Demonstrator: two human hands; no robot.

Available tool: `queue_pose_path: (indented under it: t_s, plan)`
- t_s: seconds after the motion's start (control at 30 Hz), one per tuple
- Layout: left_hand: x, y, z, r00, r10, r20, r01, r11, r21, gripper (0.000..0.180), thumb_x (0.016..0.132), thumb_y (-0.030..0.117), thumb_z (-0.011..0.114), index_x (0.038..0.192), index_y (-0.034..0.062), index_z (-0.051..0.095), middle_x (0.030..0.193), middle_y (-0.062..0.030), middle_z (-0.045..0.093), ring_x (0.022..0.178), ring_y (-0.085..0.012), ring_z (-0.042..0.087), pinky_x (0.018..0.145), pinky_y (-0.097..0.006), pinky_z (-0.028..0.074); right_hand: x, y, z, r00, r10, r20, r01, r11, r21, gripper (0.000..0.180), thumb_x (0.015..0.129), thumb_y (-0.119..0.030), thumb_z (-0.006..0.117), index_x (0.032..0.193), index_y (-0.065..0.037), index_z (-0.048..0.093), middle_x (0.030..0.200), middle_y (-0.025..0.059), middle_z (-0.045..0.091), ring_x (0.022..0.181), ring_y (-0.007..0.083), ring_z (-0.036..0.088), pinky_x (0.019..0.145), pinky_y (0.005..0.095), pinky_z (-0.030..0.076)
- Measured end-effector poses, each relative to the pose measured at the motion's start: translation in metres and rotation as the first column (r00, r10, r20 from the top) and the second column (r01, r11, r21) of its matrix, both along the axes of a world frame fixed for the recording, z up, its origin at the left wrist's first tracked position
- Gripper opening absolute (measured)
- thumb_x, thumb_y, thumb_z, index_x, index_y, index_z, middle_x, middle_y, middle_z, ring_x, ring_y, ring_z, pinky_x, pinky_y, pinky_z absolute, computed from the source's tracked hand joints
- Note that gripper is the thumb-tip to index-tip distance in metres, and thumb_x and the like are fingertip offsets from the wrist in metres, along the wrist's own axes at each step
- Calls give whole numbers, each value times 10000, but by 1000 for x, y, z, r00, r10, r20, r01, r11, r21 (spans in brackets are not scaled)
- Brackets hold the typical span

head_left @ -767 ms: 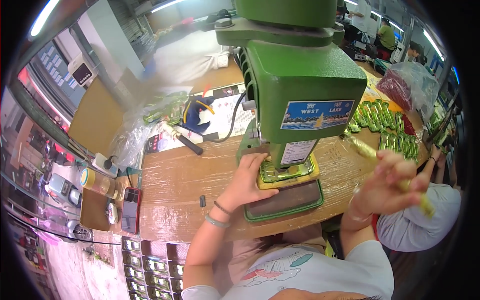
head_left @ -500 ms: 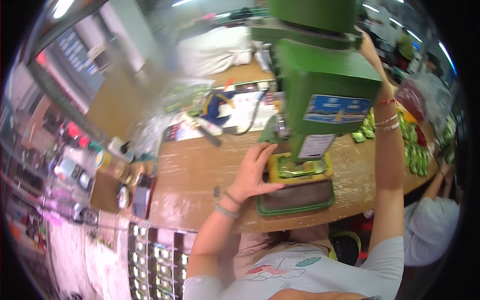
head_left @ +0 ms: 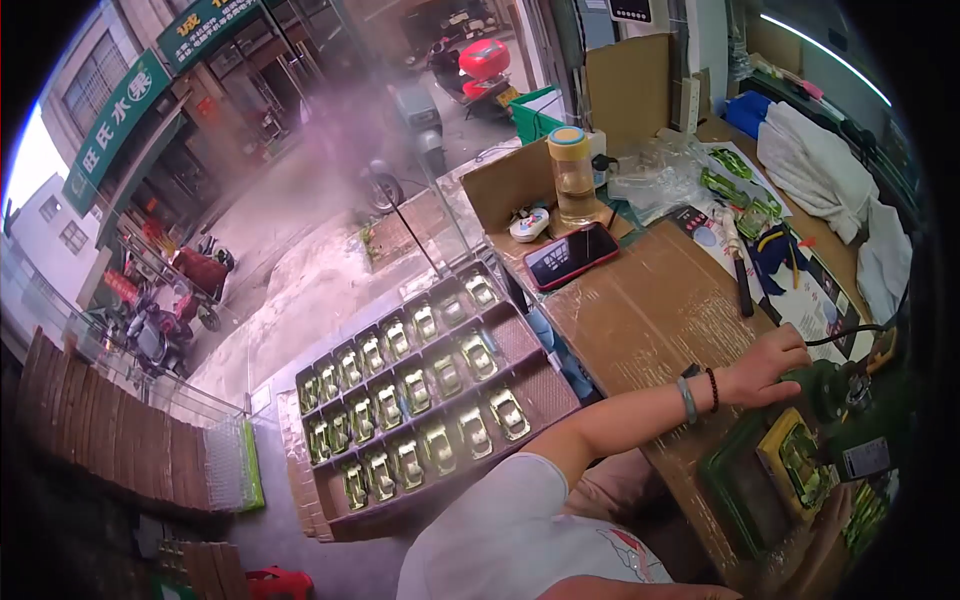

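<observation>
My left hand (head_left: 765, 368) hovers or rests beside the green press (head_left: 865, 425), thumb and fingers apart with nothing between them. On the green-rimmed base (head_left: 716, 482) below the press sits a yellow fixture (head_left: 768, 452). A shiny green frame-like piece (head_left: 803, 465) lies in this fixture. Along the fixture's near right side is my right hand (head_left: 828, 515), dim and blurred. Whether its fingers grip the fixture or the piece does not show. To the left of me, a compartmented tray (head_left: 548, 388) holds rows of similar green pieces.
A phone (head_left: 572, 255) and a lidded bottle (head_left: 571, 180) stand at the table's far left corner by cardboard (head_left: 630, 90). A black-handled tool (head_left: 743, 280), dark blue cloth (head_left: 772, 258), clear plastic (head_left: 655, 175) and white cloth (head_left: 820, 165) lie farther back. Cardboard stacks (head_left: 110, 430) are at left.
The view has swung left, bringing the tray of pieces into sight. My right hand has come down from high on the press to beside the fixture. My left hand has left the fixture's edge.
</observation>
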State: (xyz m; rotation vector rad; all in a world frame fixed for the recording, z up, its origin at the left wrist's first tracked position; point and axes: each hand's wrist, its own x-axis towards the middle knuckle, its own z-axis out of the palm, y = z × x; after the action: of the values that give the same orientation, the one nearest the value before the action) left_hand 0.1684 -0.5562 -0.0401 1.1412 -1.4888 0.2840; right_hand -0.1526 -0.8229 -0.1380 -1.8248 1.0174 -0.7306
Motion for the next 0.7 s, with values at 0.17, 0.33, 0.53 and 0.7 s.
queue_pose_path:
  t_s: [0.17, 0.33, 0.53, 0.7]
  plan:
    - [10, -4, -1, 999, 37, -17, -38, 998, -42, 434, 827, 453, 471, 876, 33, 566, 861, -137, 510, 831, -313, 474, 733, -394, 398, 16, 83, 70, 976, 201, -90, -216, 953, -213, 193, 926, -207, 490, 815, -51, 465, 675, -37, 361, 598, 41, 312, 518, 224, 254]
    - [23, 43, 30, 922, 387, 5, -369, 884, -289, 178, 728, 173, 619, 818, 28, 568, 820, -123, 544, 759, -301, 516, 667, -375, 425, 39, 108, 100, 969, 94, -228, -173, 916, -361, 132, 873, -99, 547, 801, -33, 458, 587, -27, 352, 522, 54, 316, 475, 234, 262]
    - [110, 210, -56, 254, 742, -620, -965, 233, -116, 197, 879, 118, 473, 803, -30, 579, 745, -53, 560, 674, -110, 502, 619, -247, 415, 16, 106, 110, 985, 132, -111, -156, 955, -251, 57, 826, -2, 519, 867, -29, 490, 590, -1, 445, 485, 43, 390, 434, 195, 288]
    - [186, 385, -169, -407, 913, 17, -738, -340, 583, 304, 771, 271, 562, 746, -19, 649, 775, -208, 617, 724, -363, 597, 663, -452, 461, 14, 119, 128, 994, 109, 6, -107, 983, -152, 107, 819, 23, 484, 898, -46, 463, 583, -30, 425, 462, 21, 364, 384, 175, 239]
